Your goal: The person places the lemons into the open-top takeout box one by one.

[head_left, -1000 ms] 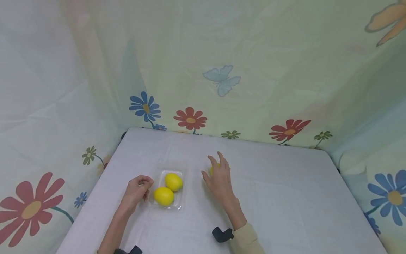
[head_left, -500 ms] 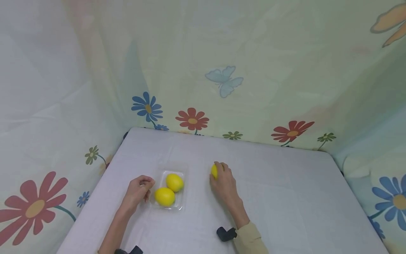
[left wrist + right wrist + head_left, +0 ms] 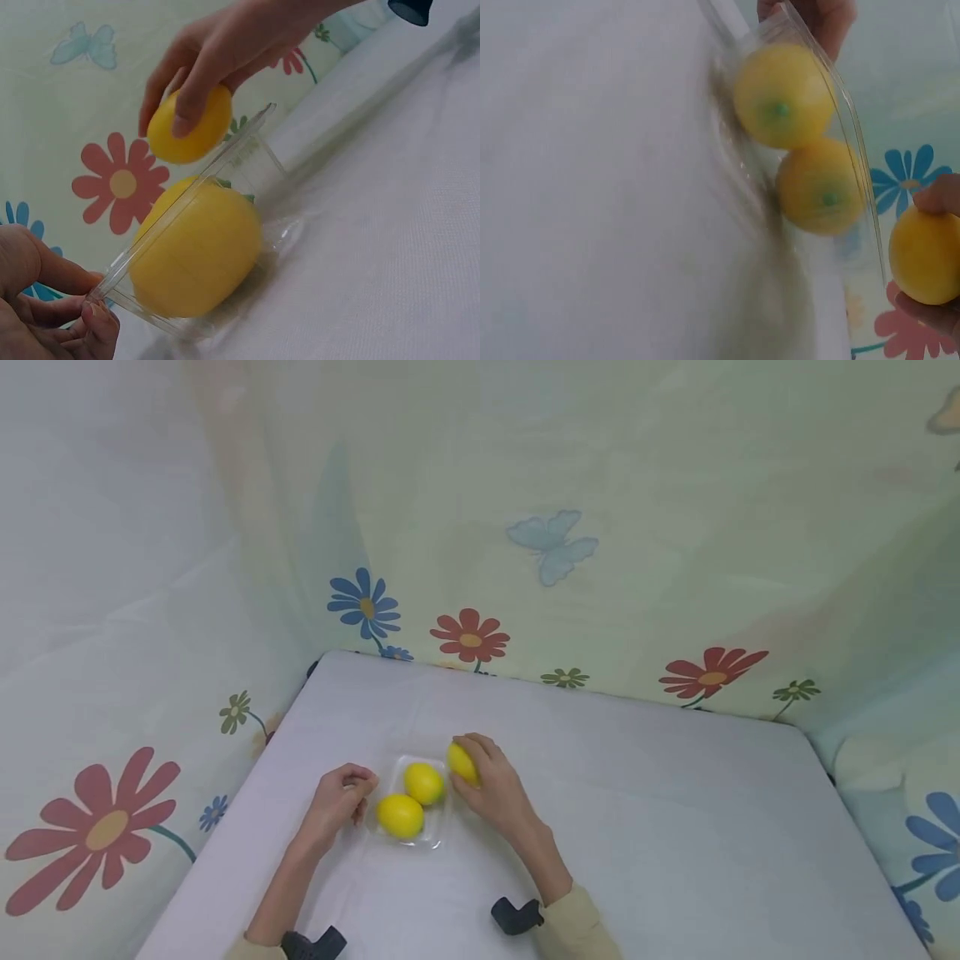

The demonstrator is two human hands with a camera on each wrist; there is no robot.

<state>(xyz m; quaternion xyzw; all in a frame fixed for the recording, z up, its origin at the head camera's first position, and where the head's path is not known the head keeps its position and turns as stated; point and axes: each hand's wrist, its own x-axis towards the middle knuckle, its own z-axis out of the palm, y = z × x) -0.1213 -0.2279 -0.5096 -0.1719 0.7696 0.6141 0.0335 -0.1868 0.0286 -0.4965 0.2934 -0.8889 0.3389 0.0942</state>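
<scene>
Two yellow lemons, the nearer lemon (image 3: 401, 816) and the farther lemon (image 3: 424, 783), lie in a clear plastic tray (image 3: 431, 842) on the table. With thumb and fingers my left hand (image 3: 341, 797) pinches the tray's left rim, as the left wrist view shows. My right hand (image 3: 495, 785) grips a third lemon (image 3: 462, 764), its fingers curled over the fruit. That lemon (image 3: 214, 112) is held above the tray's rim, at the far right side. In the right wrist view, green tips show on the two lemons inside the tray (image 3: 855, 112).
A white cloth covers the table (image 3: 637, 827). Behind it hangs a pale curtain (image 3: 637, 485) printed with flowers and a butterfly. Black wrist mounts (image 3: 516, 916) sit at both wrists.
My right hand has closed its fingers around the third lemon and brought it left from the table to the tray. My left hand stays at the tray's left rim.
</scene>
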